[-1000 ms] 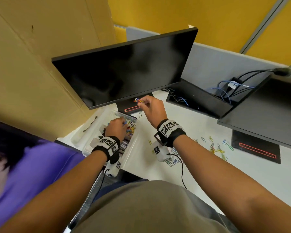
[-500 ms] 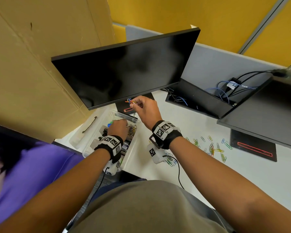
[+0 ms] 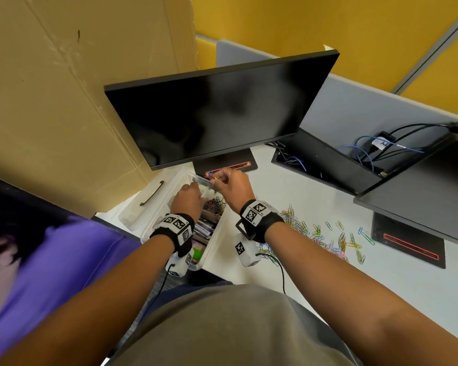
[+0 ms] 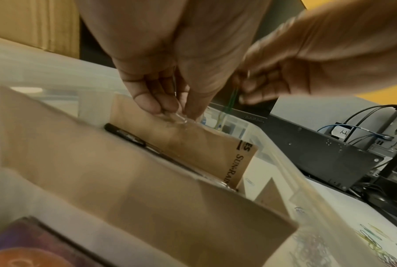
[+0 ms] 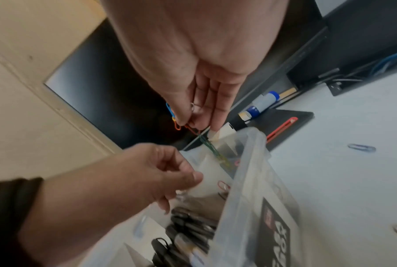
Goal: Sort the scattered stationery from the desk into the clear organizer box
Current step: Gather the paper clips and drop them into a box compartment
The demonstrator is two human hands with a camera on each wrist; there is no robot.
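Note:
The clear organizer box (image 3: 218, 240) stands at the desk's left, under the monitor. My right hand (image 3: 230, 183) pinches a linked string of coloured paper clips (image 5: 206, 142) that hangs over the box's far end (image 5: 245, 162). Beside it, my left hand (image 4: 174, 112) reaches into the box and pinches a small clear plastic piece (image 4: 181, 120) at the top of a cardboard divider (image 4: 193, 144). A heap of coloured clips (image 3: 214, 204) lies in the box. Many more paper clips (image 3: 315, 233) lie scattered on the desk to the right.
A black monitor (image 3: 217, 112) overhangs the box, its base (image 3: 228, 162) just behind it. The box lid (image 3: 148, 199) lies at the left by a cardboard wall. A second monitor base (image 3: 407, 241) and a cable tray (image 3: 328, 165) sit at the right. Black binder clips (image 5: 188, 225) fill a near compartment.
My right hand has carried the clips leftward, from beside the box to over its far end. The left hand has shifted a little toward that end inside the box.

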